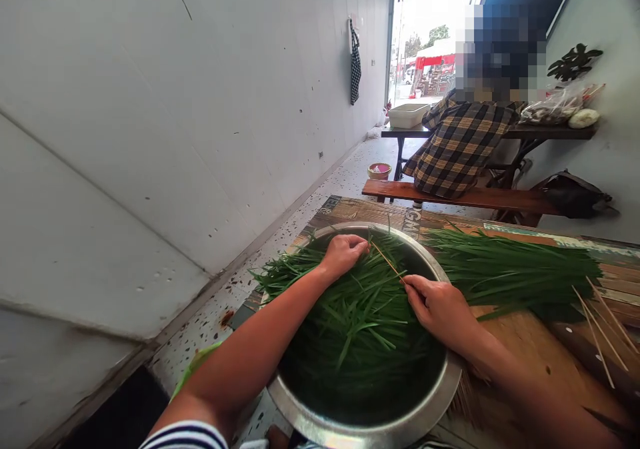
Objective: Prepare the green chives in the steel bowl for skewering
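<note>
A thin wooden skewer runs between my two hands above a large metal basin. My right hand pinches its lower end near the basin's right side. At the other end, my left hand is closed near the tip; green leaves touch its fingertips, and what exactly it pinches is too small to make out. Long green leaves that look like garlic chives fill much of the basin. Outside it, to the right, lies a thick pile of the same leaves.
Several loose skewers lie on the wood-patterned table at right. Ahead, a person in a plaid shirt sits on a wooden bench at another table, with a white tub on it. A white wall runs along the left.
</note>
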The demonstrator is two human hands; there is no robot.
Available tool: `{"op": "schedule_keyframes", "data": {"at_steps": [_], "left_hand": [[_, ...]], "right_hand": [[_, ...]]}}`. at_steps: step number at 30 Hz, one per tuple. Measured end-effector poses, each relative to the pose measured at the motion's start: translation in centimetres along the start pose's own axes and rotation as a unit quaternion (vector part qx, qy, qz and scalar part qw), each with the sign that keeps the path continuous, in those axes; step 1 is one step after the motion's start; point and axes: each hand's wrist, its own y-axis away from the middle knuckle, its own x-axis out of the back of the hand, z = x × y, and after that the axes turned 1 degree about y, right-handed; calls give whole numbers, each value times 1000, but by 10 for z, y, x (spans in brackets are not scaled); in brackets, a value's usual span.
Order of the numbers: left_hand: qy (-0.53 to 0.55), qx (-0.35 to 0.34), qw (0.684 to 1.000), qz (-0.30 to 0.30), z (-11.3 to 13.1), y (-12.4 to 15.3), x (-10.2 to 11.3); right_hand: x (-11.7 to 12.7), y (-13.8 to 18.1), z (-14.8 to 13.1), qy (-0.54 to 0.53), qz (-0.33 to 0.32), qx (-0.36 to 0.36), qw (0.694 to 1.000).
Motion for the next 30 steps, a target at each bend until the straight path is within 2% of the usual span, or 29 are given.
{"op": "schedule_keyframes", "data": {"at_steps": [4,22,24,28,30], "left_hand": [[20,1,1000,4,1,1,0],[-43,-95,995,-4,-1,7,-4],[-63,-127,990,-25,6,12,-5],[-92,-226,962,-123,22,21,-2],[-118,-216,966,-85,24,20,3]], "right_hand": [[-1,0,0,1,11,4,1000],[-3,1,2,-2,-3,-6,1000],[-2,0,1,0,-3,-11,1000],[-2,-1,1,4,6,-13,1000],[-3,-1,1,7,9,-15,1000]]}}
